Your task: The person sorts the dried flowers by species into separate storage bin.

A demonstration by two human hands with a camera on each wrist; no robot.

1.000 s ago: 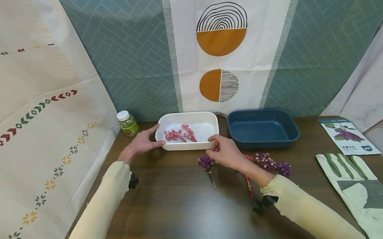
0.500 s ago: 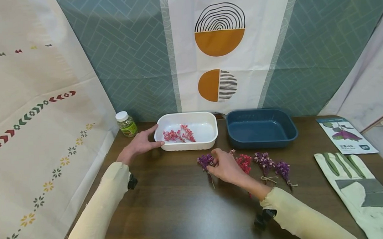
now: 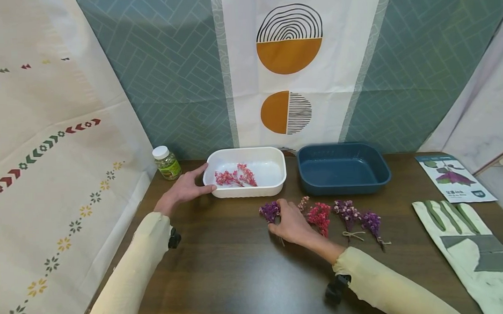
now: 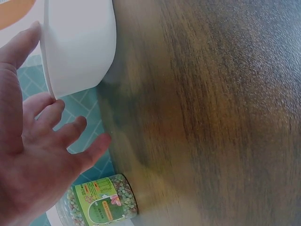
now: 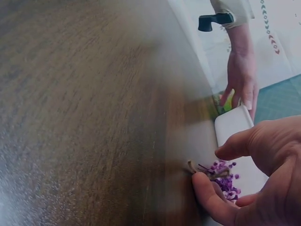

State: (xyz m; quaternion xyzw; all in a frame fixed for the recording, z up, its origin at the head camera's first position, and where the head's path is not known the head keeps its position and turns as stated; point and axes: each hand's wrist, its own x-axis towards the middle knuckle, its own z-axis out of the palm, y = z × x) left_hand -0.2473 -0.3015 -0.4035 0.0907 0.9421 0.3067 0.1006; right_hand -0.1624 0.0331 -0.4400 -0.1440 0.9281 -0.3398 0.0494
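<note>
My left hand (image 3: 187, 185) rests against the left end of a white rectangular tray (image 3: 271, 191), thumb at the near corner and a fingertip at the far one. Loosely spread fingers touch its rim in the left wrist view. Pink dried flower sprigs (image 3: 247, 175) lie inside the tray. In front of it my right hand (image 3: 293, 223) reaches around a purple dried flower sprig (image 3: 269, 212) on the table. The right wrist view shows a gap between thumb and forefinger, the sprig's stem (image 5: 218, 173) between them, apart from the thumb. The stem is partly hidden in the head view.
A dark blue tray (image 3: 345, 190) stands right of the white one. Red flowers (image 3: 319, 216) and tied purple bunches (image 3: 347, 212) lie near my right hand. A lidded jar (image 3: 167, 164) stands at left; a printed card (image 3: 456, 178) and folded cloth (image 3: 466, 241) lie at right.
My right hand has left the white tray's near right corner and come down to the purple sprig in front of it. My left hand stays at the tray's left end.
</note>
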